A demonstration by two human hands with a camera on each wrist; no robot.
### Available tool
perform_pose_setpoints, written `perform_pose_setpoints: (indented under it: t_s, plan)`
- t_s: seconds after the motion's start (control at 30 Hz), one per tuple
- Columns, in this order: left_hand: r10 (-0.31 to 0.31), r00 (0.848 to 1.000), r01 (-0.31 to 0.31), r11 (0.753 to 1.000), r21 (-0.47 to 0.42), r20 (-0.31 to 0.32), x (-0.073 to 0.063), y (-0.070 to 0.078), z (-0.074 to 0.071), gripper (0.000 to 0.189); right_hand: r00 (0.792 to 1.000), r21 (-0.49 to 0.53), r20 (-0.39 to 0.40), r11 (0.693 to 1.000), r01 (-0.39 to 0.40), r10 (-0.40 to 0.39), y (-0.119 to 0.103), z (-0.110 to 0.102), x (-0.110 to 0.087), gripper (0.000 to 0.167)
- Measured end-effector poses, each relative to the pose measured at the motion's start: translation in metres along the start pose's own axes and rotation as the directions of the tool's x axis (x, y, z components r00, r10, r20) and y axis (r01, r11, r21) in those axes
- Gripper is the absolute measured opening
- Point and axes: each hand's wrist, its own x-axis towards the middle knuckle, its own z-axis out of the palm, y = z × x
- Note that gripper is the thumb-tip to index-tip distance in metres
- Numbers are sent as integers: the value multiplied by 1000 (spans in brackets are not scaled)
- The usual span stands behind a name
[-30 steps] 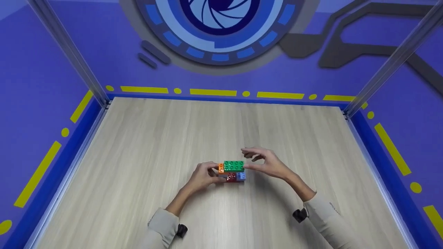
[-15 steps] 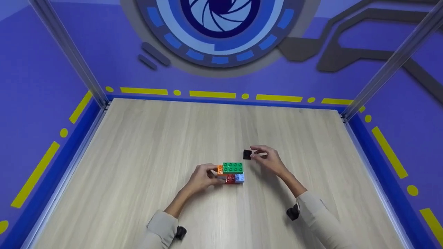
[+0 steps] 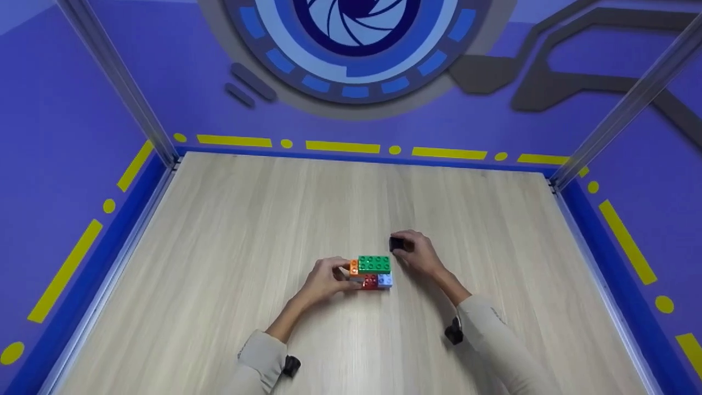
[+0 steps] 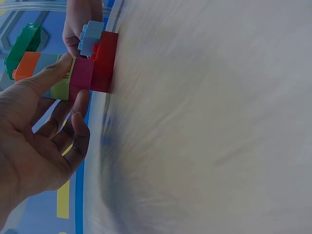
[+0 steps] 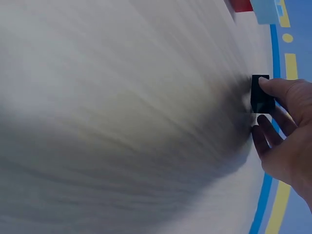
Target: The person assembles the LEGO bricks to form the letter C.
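Note:
My left hand (image 3: 323, 280) grips the left side of a toy-brick build standing on the table. In the left wrist view its column runs from a red brick (image 4: 105, 63) at the bottom through magenta (image 4: 80, 80), lime and grey-blue bricks to an orange brick (image 4: 27, 66) on top. A green brick (image 3: 374, 264) juts out to the right at the top, above a light blue brick (image 3: 385, 280) on the red base. Just behind and right of the build, my right hand (image 3: 421, 255) pinches a small black brick (image 5: 262, 97) between thumb and fingers, close over the table.
A pale wood-grain table (image 3: 263, 219) lies under both hands. Blue-purple panels (image 3: 181, 82) with yellow markings enclose its back and sides, with metal posts (image 3: 118, 82) at the back corners. Black camera mounts (image 3: 291, 366) sit at both sleeve cuffs.
My right hand has left the green brick's right end, gone back to the black brick and closed its fingers round it. The left hand keeps its hold on the build.

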Motion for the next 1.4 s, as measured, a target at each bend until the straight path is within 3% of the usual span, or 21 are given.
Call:
perform_pose_setpoints:
  t_s: [0.5, 0.77, 1.03, 1.17, 1.27, 1.4]
  plan:
    - [-9, 1000, 9, 1000, -1, 6, 1, 1, -1, 38, 999, -27, 52, 1000, -12, 14, -5, -4, -22, 38]
    - [-16, 1000, 16, 999, 29, 10, 1, 3, -2, 37, 998, 46, 60, 999, 16, -19, -20, -14, -33, 38]
    - [0, 997, -6, 997, 73, 82, 2, 6, -6, 42, 994, 66, 42, 993, 101, -104, -35, -23, -43, 38]
    - [5, 994, -15, 996, 92, 110, 1, 9, -11, 50, 994, 71, 66, 994, 85, -90, -43, -26, -49, 38]
    - [19, 995, -28, 996, 90, 95, 1, 15, -15, 59, 994, 73, 89, 996, 60, -66, -49, -28, -54, 39]
    - [70, 997, -72, 996, 52, 27, 2, 27, -16, 61, 992, 83, 107, 995, 56, -65, -55, -30, -58, 40]
